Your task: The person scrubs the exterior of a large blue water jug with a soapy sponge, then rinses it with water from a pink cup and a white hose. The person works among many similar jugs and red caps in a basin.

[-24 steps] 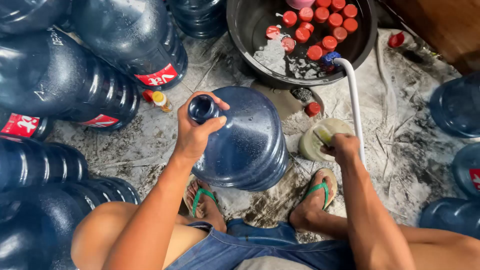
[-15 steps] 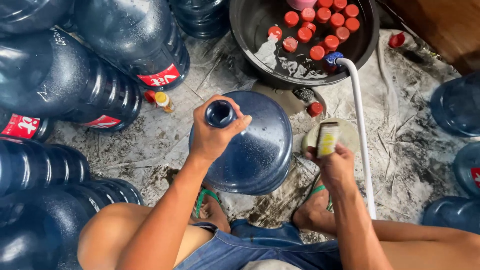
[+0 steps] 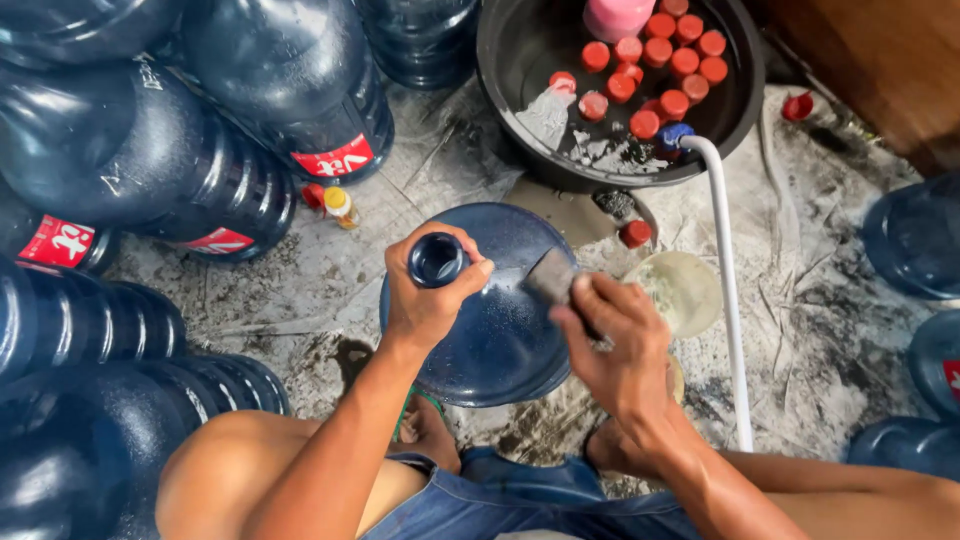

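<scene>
Your left hand (image 3: 428, 300) grips wet water jug (image 3: 500, 330) neck, right hand (image 3: 615, 345) presses scrub sponge (image 3: 552, 278); jug may slip, tip into soap bowl (image 3: 690, 290).

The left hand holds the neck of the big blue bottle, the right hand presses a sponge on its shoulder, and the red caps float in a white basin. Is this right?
Not quite: the basin is black, not white, as the head view shows. The rest holds: the left hand grips the neck of the big blue bottle, the right hand presses a sponge on its shoulder, and the red caps float there.
</scene>
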